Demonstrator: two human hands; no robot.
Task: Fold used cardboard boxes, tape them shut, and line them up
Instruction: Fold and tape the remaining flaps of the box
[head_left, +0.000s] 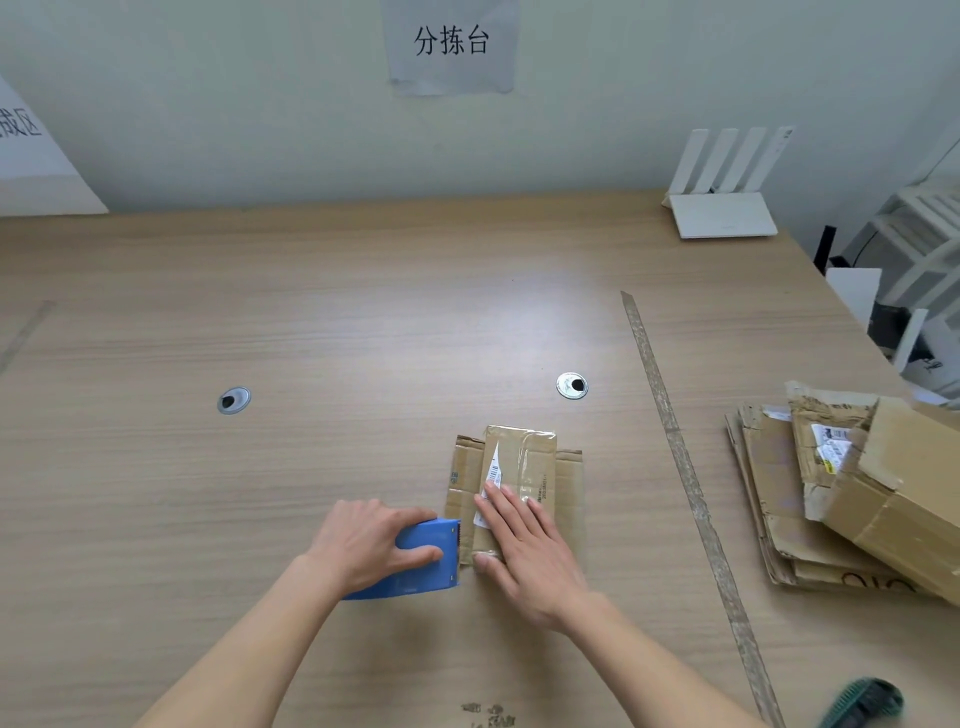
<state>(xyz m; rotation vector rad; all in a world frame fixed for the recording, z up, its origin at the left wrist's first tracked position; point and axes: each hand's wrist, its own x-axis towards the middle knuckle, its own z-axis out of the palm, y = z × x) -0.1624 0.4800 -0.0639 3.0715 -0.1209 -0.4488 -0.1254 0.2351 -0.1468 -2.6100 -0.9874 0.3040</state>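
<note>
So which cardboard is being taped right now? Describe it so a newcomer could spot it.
On the wooden table, look near the front edge, between the two hands. It is the small folded box under the right hand, with a white label, apart from the bigger pile of boxes at right.

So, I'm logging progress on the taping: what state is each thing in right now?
Small flattened brown cardboard box: flat, pressed down.
Blue plastic tape dispenser: gripped, at the box's edge.
Left hand: gripping dispenser.
Right hand: flat on box.
Pile of flattened cardboard boxes: untaped, stacked loosely.

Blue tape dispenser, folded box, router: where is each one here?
Blue tape dispenser (423, 558), head view, its side.
Folded box (540, 467), head view, taped top.
Router (722, 215), head view, its white base.
</note>
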